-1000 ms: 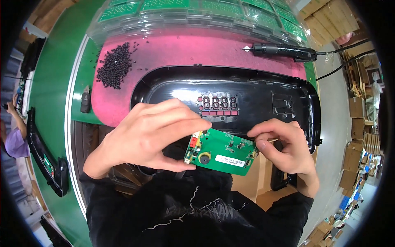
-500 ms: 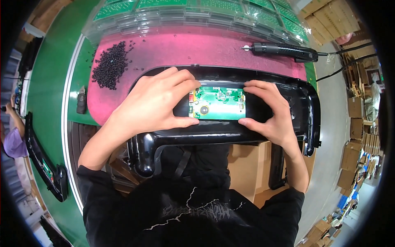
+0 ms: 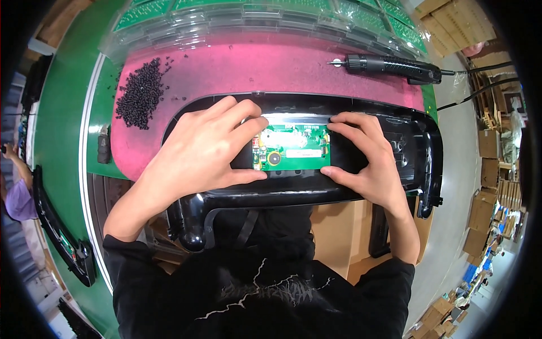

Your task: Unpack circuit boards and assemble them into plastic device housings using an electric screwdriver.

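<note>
A green circuit board [image 3: 299,161] sits at the middle of a glossy black plastic housing [image 3: 271,195], whose open inner side faces up. My left hand [image 3: 212,144] grips the board's left end, with the thumb at its near edge and the fingers at its far edge. At the opposite end my right hand [image 3: 367,158] pinches it the same way, thumb near and fingertips far. The board's face shows small parts, a round disc and a pale label. Whether its underside rests fully in the housing is hidden.
Beyond the housing, a pink mat [image 3: 226,65] carries a heap of small black screws [image 3: 140,93] and a black electric screwdriver [image 3: 389,68]. Clear trays of green boards [image 3: 226,17] line the back. Another black housing [image 3: 62,231] lies at far left, near a person in a purple sleeve [image 3: 21,200].
The view has shifted slightly. The board still lies between both hands, its glare has moved, and its pale label now shows more plainly. Both hands keep their grip.
</note>
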Tool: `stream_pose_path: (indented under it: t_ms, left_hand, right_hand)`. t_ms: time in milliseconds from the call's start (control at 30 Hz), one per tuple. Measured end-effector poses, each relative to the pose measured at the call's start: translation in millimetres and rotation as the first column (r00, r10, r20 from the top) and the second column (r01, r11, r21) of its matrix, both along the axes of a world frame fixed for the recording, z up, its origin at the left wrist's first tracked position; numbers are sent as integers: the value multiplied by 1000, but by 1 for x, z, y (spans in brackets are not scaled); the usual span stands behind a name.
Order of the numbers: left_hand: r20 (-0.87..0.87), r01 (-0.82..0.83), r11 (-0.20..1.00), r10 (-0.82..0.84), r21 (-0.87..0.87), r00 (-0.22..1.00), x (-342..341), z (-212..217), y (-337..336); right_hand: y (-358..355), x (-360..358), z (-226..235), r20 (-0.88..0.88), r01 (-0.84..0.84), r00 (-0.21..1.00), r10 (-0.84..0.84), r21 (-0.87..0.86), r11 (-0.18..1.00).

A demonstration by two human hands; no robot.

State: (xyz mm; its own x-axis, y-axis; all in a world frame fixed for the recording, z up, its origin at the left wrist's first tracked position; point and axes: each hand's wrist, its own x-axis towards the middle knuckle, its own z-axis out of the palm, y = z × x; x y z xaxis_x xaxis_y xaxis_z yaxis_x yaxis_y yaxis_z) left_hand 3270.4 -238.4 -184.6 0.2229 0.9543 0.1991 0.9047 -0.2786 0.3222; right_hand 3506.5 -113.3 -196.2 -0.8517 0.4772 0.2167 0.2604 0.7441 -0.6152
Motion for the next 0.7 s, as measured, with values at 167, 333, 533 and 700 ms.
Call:
stream_pose_path:
  t_ms: [167,333,533,700]
  left_hand:
    - [8,-2,1000,2,1,1000,-2,0,1]
    - [8,-13,1000,13,-2,1000,-5,-1,0]
    - [-21,4,999,-5,-40,1000,-13,-3,-8]
    - [46,-27,993,22,119,999,-28,-6,-20]
  right_hand:
    - [1,-2,0,6,4,1000,-5,16,1000]
    - [-1,-6,0,5,12,1000,-12,10,1000]
    - [-11,-12,0,29,38,999,-39,44,998]
    - [-11,-13,23,97,112,990,-103,-90,990]
